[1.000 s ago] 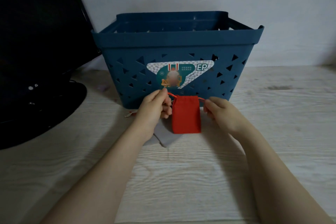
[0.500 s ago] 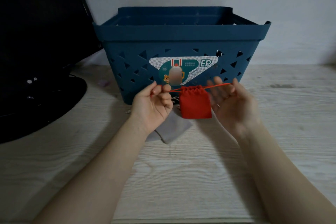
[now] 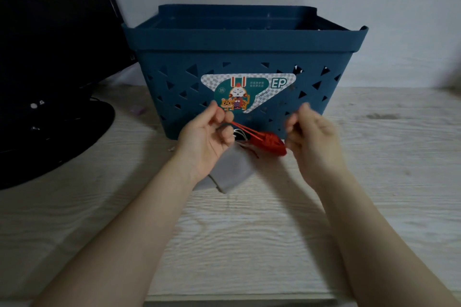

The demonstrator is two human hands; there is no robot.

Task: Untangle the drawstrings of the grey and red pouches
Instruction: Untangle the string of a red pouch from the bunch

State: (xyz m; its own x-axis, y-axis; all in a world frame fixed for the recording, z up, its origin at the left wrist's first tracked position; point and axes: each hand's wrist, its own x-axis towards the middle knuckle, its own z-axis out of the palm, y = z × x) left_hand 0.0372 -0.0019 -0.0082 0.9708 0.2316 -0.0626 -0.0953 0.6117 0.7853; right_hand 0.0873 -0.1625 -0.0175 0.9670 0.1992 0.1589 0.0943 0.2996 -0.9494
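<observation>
My left hand (image 3: pixel 209 132) pinches the red drawstring (image 3: pixel 243 128) between thumb and fingers, in front of the basket. The cord runs down and to the right to the red pouch (image 3: pixel 270 144), which lies slanted with its mouth gathered. The pouch's far end reaches my right hand (image 3: pixel 311 137). That hand is blurred, its fingers curled and thumb raised, and I cannot tell whether it holds the pouch. The grey pouch (image 3: pixel 230 169) lies flat on the table under my left hand, partly hidden by it. Thin pale cords (image 3: pixel 240 137) show between the two pouches.
A dark blue perforated basket (image 3: pixel 239 40) with a sticker stands right behind my hands. A black monitor and its round base (image 3: pixel 57 132) fill the left side. The pale wooden table (image 3: pixel 249 244) runs to its front edge near me.
The red pouch has dropped from hanging level between my hands and now slants toward the right hand. The right hand's spread fingers have curled. The left hand still pinches the cord.
</observation>
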